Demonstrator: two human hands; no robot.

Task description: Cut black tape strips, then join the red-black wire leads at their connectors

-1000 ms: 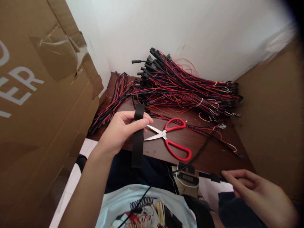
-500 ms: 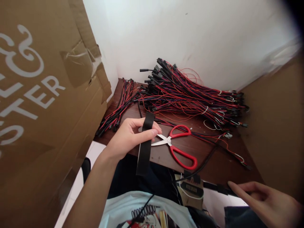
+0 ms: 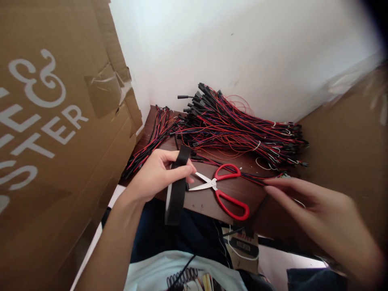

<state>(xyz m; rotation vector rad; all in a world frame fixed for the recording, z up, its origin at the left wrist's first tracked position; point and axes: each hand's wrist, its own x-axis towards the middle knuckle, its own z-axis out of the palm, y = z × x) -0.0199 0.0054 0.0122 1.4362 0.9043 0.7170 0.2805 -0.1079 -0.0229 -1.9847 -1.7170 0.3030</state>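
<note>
My left hand (image 3: 163,171) pinches a roll of black tape (image 3: 176,198), seen edge-on near the table's front edge. Just right of its fingertips lie open scissors (image 3: 227,192) with red handles, blades pointing left toward the hand. My right hand (image 3: 315,210) is at the right, thumb and forefinger closed on a thin bundle of red and black wires (image 3: 245,174) that runs behind the scissors. Farther back is a large heap of red and black cables (image 3: 230,125) with black connectors.
A smaller cable bunch (image 3: 151,141) lies at the table's left. A big cardboard box (image 3: 75,161) stands on the left, another cardboard panel (image 3: 348,137) on the right. A white wall (image 3: 242,48) rises behind the brown table (image 3: 206,202).
My right hand has moved up and left from below the table's edge to the thin wire bundle. My left hand with the tape has shifted slightly left. The view has shifted a little.
</note>
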